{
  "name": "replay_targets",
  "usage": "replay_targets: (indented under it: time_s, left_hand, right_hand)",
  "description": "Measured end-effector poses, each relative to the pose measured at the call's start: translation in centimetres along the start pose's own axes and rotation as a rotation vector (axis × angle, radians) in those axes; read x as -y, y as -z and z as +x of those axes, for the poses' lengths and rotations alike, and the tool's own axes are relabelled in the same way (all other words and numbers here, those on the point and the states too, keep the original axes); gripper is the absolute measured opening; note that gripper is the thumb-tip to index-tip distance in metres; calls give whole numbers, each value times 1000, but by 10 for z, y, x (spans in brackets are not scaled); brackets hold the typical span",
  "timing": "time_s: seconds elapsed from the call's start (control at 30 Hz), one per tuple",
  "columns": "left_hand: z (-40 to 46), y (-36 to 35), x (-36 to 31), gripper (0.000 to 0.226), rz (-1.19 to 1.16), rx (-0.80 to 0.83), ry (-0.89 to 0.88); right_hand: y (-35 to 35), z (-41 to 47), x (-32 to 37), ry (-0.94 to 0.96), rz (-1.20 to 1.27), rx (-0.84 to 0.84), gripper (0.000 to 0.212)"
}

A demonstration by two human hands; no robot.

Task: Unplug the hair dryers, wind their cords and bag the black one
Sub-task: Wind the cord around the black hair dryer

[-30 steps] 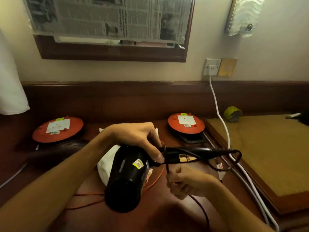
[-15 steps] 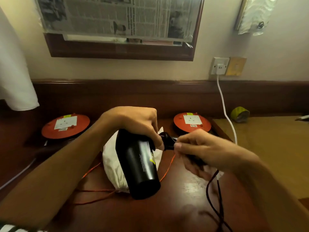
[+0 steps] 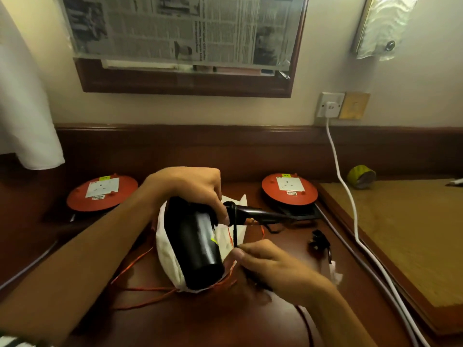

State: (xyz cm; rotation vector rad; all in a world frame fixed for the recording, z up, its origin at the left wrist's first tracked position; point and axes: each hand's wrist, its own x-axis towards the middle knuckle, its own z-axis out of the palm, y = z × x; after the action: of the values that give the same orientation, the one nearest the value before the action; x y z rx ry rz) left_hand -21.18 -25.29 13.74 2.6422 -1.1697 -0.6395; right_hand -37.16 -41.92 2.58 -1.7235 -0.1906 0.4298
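At frame centre the left hand (image 3: 190, 189) grips the black dryer (image 3: 194, 244); the right hand (image 3: 265, 264) pinches its cord (image 3: 235, 231). Better keep the cord tight, laying turns side by side on the handle (image 3: 253, 213).

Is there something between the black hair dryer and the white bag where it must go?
Nothing visible. The left hand holds the black hair dryer directly above the white bag. The right hand pinches its cord, which is not fully wound; the bag's opening cannot be seen.
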Motion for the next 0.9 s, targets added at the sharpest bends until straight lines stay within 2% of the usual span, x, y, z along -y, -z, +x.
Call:
replay_targets:
  time_s: [0.07, 0.13, 0.23, 0.3, 0.4, 0.47, 0.57, 0.73, 0.8, 0.9]
  left_hand:
    - [-10, 1, 1, 28, -235, 80, -90]
    - [-19, -2, -1, 21, -349, 163, -154]
    - [-21, -18, -15, 19, -224, 322, -146]
    - [-13, -34, -28, 27, -56, 388, -66]
    - [3, -48, -33, 42, 161, 296, 25]
    - [6, -41, -22, 47, 130, 194, 63]
    - [3, -17, -6, 46, 41, 131, 86]
    - [5, -11, 0, 40, 183, -51, 105]
    - [3, -10, 4, 36, 98, -66, 65]
    - [-8, -10, 1, 27, -140, 1, -61]
  right_hand:
    - [6, 9, -24, 11, 150, 112, 43]
    - [26, 20, -39, -12, 115, 137, 39]
    - [63, 32, -22, -55, -119, 110, 30]
    - [79, 36, 13, -109, -193, 171, 31]
    - [84, 34, 67, -179, -375, 251, 30]
    - [81, 26, 84, -186, -478, 211, 28]
    - [68, 8, 87, -129, -505, 175, 18]
    - [36, 0, 37, -51, -182, 182, 30]
    - [22, 11, 3, 2, -51, 164, 34]
    - [13, 25, -34, -29, 107, 163, 45]
